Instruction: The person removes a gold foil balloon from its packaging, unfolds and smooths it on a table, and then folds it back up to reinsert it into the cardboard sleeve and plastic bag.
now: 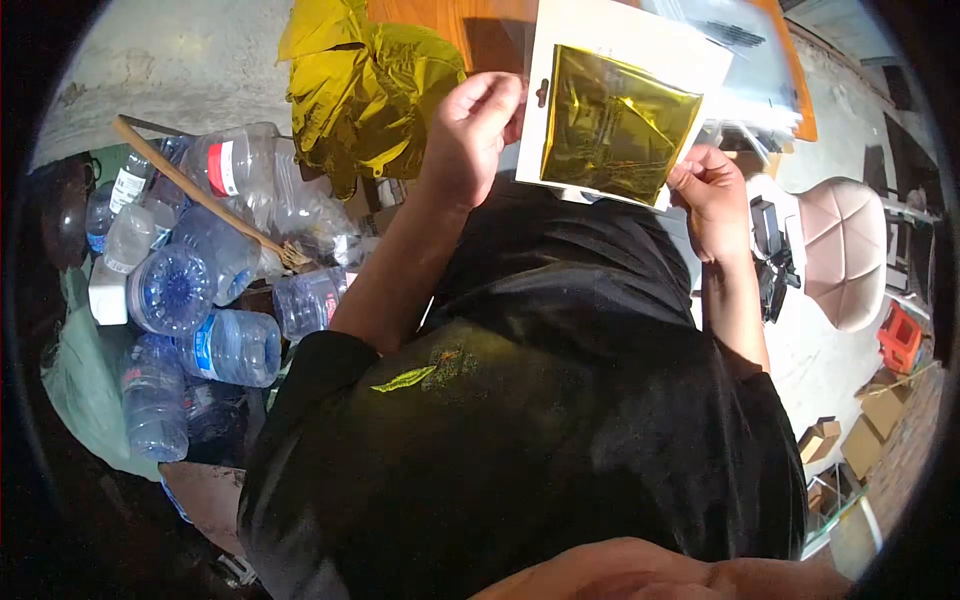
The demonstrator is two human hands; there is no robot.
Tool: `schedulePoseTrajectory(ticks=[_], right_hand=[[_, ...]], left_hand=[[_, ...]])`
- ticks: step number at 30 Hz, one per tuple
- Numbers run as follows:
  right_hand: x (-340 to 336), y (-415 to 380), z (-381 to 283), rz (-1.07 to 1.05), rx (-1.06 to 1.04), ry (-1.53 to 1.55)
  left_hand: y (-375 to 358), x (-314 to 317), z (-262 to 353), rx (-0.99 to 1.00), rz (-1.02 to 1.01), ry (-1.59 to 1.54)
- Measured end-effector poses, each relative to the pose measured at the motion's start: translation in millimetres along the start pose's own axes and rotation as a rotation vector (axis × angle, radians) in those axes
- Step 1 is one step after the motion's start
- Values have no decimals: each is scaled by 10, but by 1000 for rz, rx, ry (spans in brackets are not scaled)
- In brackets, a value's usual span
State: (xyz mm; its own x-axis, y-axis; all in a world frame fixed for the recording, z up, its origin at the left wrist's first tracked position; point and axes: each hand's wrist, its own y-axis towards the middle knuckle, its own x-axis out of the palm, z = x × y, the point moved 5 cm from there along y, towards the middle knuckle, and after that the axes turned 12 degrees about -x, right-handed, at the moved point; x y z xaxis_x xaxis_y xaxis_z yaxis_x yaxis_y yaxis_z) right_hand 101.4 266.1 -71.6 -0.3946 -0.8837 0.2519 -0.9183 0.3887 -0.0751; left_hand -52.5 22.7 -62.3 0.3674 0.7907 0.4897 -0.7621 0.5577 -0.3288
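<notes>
A flat packet point(625, 120) is held up at the top of the view, tilted a little. It has a white card backing with a small dark hang hole, and folded shiny gold foil shows in its middle. My right hand point(712, 190) pinches its lower right corner between thumb and fingers. At the packet's left edge my left hand point(470, 130) is closed in a pinch, seemingly on the clear edge of its wrapping. Left of that hand hangs a crumpled sheet of gold foil point(370, 90), partly over an orange-brown table point(415, 14).
Clear plastic bottles point(230, 345) are heaped at left, with a wooden stick point(190, 185) lying across them. Clear plastic sleeves point(765, 70) lie on the table's right side. A padded chair point(843, 255), a red plastic item point(900, 335) and cardboard boxes point(875, 430) stand at right.
</notes>
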Motion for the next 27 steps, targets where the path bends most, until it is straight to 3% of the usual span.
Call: schedulePoseTrajectory(ticks=[4,6,9,16,18,21,23,27], right_hand=[[32,-19,-8,13,26,-11],[10,-7,30,-45,-14,10],[46,-19,16,-73,-33,7],[38,-16,-9,-83,49,16],[24,-17,6,-85,45,-18],[67,-22,-22,-67,43,-50],[76,-22,-27,-45,47,-49],[52,-27,-32,-52,48,-46]], left_hand=[[-37,19,57,27,-4,-95],[-15,3,57,125,40,179],[16,-35,59,38,40,54],[14,-41,135,128,81,113],[28,-16,169,28,92,-75],[44,-12,143,83,3,153],[91,-54,111,123,6,152],[89,-18,115,2,-21,17]])
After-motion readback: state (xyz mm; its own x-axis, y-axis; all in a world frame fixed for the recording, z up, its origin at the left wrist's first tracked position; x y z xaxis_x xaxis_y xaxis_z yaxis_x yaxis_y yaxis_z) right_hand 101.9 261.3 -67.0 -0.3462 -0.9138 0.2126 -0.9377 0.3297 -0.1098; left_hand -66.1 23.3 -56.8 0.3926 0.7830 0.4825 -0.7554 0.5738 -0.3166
